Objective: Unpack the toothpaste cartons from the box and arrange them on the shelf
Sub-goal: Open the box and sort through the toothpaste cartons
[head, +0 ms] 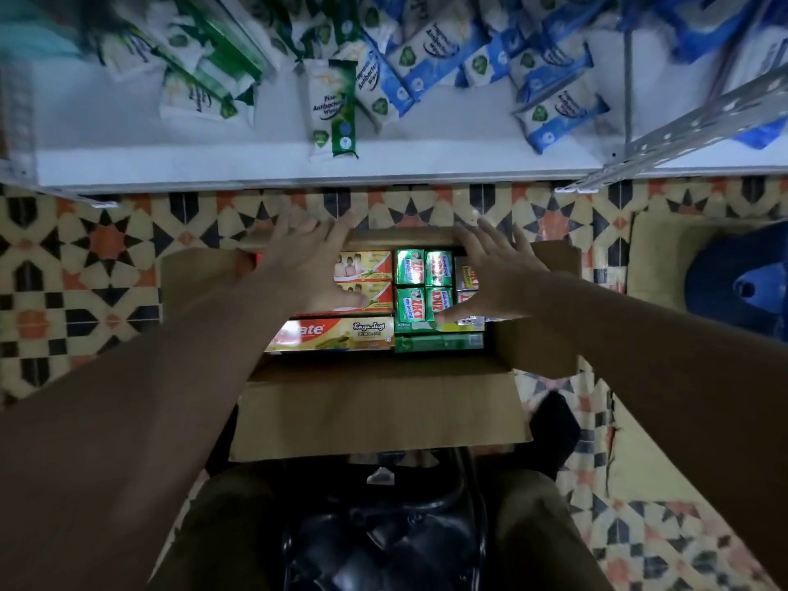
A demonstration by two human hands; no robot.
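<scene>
An open cardboard box stands on the patterned floor below me, its flaps spread outward. Inside lie toothpaste cartons: a red and yellow one along the near side, two orange ones behind it, and several green ones to the right. My left hand hovers over the box's far left part with fingers spread and straight, thumb over an orange carton. My right hand is spread over the far right part, thumb touching a green carton. Neither hand holds anything. The white shelf lies beyond the box.
Packets of wipes, green and white and blue and white, lie scattered on the shelf. A metal shelf upright slants at the right. A blue round object sits on cardboard at the right. A black stool is under me.
</scene>
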